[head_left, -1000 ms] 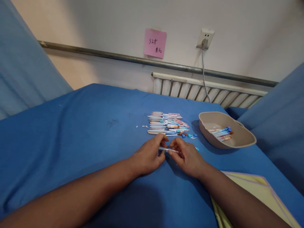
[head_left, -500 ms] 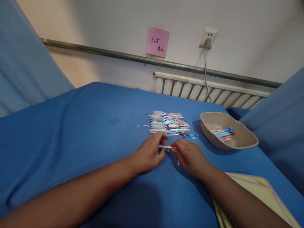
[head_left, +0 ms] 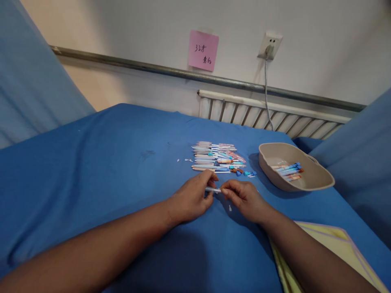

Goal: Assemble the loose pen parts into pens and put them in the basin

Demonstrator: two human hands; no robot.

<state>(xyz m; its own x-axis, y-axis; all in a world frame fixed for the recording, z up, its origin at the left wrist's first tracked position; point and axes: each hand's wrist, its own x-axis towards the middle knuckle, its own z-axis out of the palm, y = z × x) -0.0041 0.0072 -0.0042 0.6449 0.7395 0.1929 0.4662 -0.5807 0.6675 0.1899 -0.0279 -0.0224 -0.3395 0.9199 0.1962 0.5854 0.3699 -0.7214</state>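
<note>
A slim pale pen (head_left: 213,189) lies level between my two hands. My left hand (head_left: 195,195) is closed on its left part, thumb and fingers pinching it. My right hand (head_left: 244,198) pinches the pen's right end between thumb and fingertips. Just beyond them, pens and pen parts (head_left: 207,156) lie side by side in a pile on the blue cloth (head_left: 137,183). Small blue caps (head_left: 250,174) sit at the pile's right end. One small white piece (head_left: 230,208) rests below my right hand.
At the right stands a beige basket (head_left: 316,175) with several pens inside. A yellow cloth (head_left: 332,240) lies under my right forearm. Tiny white bits (head_left: 188,160) are left of the pile. Behind the table are a radiator (head_left: 238,110) and a metal rail (head_left: 171,71).
The fingers of my right hand have shifted at the pen's right end, where the red tip seen before no longer shows clearly. My left hand keeps its grip. The view has shifted slightly.
</note>
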